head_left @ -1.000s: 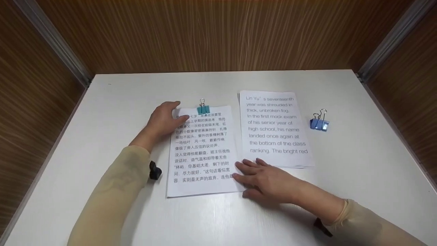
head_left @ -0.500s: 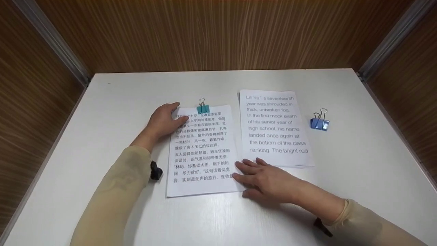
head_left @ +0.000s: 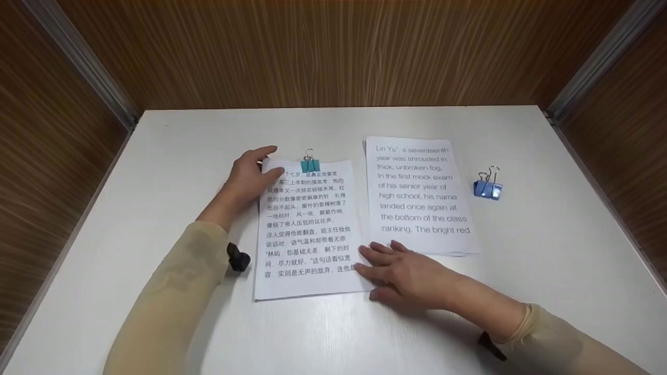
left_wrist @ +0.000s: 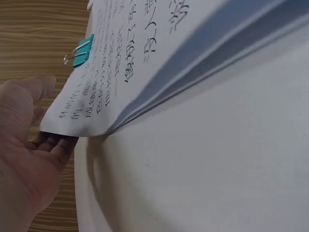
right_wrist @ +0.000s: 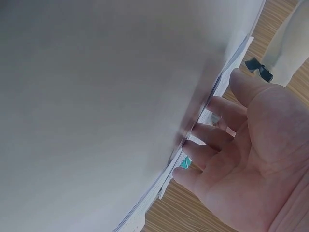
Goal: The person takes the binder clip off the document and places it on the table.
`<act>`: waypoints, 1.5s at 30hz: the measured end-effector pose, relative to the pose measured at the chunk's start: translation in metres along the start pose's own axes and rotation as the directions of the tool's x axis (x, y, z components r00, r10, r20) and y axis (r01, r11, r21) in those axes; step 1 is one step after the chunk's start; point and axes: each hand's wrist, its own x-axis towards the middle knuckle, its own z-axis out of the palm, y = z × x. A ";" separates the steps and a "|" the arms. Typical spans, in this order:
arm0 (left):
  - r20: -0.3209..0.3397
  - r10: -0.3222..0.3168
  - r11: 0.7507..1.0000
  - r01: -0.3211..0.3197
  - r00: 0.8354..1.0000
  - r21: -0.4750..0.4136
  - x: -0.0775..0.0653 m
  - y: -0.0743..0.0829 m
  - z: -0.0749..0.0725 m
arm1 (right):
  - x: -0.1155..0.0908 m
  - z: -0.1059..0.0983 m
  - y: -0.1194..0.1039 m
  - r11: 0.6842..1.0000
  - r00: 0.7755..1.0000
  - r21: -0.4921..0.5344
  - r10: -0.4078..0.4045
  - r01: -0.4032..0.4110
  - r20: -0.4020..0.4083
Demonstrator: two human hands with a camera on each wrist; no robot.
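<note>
A stack of printed paper (head_left: 307, 239) with Chinese text lies at the middle left of the table, with a teal binder clip (head_left: 310, 165) gripping its top edge. My left hand (head_left: 247, 176) holds the stack's upper left corner, thumb above the sheets and fingers beneath. In the left wrist view that corner (left_wrist: 79, 121) is raised and the sheets fan apart along the side. My right hand (head_left: 411, 276) has its fingers spread, and the fingertips (right_wrist: 193, 147) rest at the stack's lower right edge.
Right of the stack lies a second pile of paper (head_left: 417, 192) with English text. A blue binder clip (head_left: 488, 190) stands beyond it. Wood-grain panels (head_left: 333, 57) enclose the white table (head_left: 563, 250) at the back and sides.
My left hand has shifted slightly away from me, and the stack's top edge with the teal clip has moved up a little. The right hand has stayed put.
</note>
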 end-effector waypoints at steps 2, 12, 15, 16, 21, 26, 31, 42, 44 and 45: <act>0.009 -0.010 0.998 0.010 1.000 -0.056 -0.001 -0.001 -0.001 | 0.000 0.000 0.000 1.000 1.000 0.002 0.002 -0.002 0.003; 0.128 0.012 0.979 0.014 0.992 -0.202 0.000 -0.009 0.000 | -0.001 0.000 0.001 1.000 1.000 0.006 0.004 -0.004 0.004; 0.138 0.010 0.972 0.023 0.990 -0.235 0.001 -0.011 0.001 | -0.001 0.000 0.000 1.000 1.000 0.006 -0.004 0.004 -0.004; 0.136 0.008 0.968 0.026 0.991 -0.248 0.001 -0.012 0.001 | -0.001 0.000 0.000 1.000 1.000 0.006 -0.005 0.005 -0.006; 0.128 0.004 0.959 0.032 0.992 -0.280 -0.001 -0.013 0.001 | -0.001 -0.001 0.000 1.000 1.000 0.000 -0.014 0.014 -0.010; 0.087 -0.011 0.953 0.036 0.996 -0.300 -0.007 -0.007 0.001 | -0.002 -0.001 0.000 1.000 1.000 -0.009 -0.012 0.012 -0.002; 0.043 -0.022 0.956 0.034 0.999 -0.290 -0.019 0.004 -0.001 | -0.001 -0.001 0.000 1.000 1.000 -0.012 0.002 -0.002 0.009; -0.046 0.062 0.966 -0.072 0.997 -0.248 -0.039 0.017 -0.004 | 0.001 -0.001 0.003 0.999 0.999 -0.024 -0.038 0.038 -0.028; -0.062 0.073 0.969 -0.085 0.995 -0.232 -0.041 0.018 -0.005 | 0.002 -0.004 0.005 0.998 0.997 -0.030 -0.051 0.049 -0.058; -0.068 0.078 0.970 -0.091 0.995 -0.223 -0.042 0.018 -0.006 | 0.003 -0.006 0.006 0.998 0.995 -0.031 -0.057 0.054 -0.083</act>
